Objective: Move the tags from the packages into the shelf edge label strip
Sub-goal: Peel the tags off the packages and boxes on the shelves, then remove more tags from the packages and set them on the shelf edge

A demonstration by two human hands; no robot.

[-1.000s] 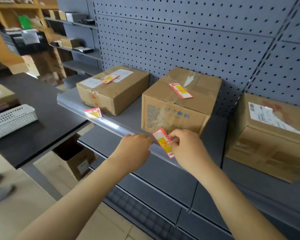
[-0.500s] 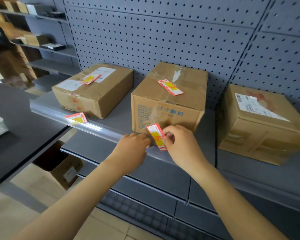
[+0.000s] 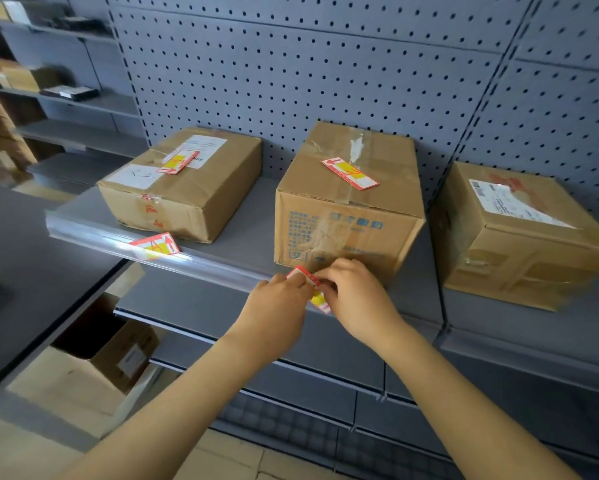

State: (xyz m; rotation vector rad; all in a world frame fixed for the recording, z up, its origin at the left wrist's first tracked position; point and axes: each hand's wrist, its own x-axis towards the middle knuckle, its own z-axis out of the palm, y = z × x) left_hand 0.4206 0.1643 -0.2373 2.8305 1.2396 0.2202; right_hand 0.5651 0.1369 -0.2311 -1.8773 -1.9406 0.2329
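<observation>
Three cardboard packages stand on a grey shelf. The left package [image 3: 184, 188] and the middle package [image 3: 351, 206] each carry a red, white and yellow tag, the left tag [image 3: 177, 162] and the middle tag [image 3: 349, 173]. The right package [image 3: 519, 233] shows only a shipping label. Another tag [image 3: 154, 245] sits in the clear label strip [image 3: 94, 233] along the shelf edge. My left hand [image 3: 280, 306] and my right hand [image 3: 355, 297] together pinch a further tag [image 3: 306, 276] at the strip, in front of the middle package; most of it is hidden by my fingers.
A grey pegboard wall [image 3: 291, 81] backs the shelf. Lower grey shelves [image 3: 201, 306] lie beneath my arms. An open cardboard box [image 3: 111, 355] sits on the floor at lower left, beside a dark counter [image 3: 21, 271]. More shelving with boxes stands at far left.
The camera has swung a little to the right. My two hands have closed together over the tag at the strip, so less of the tag shows than before.
</observation>
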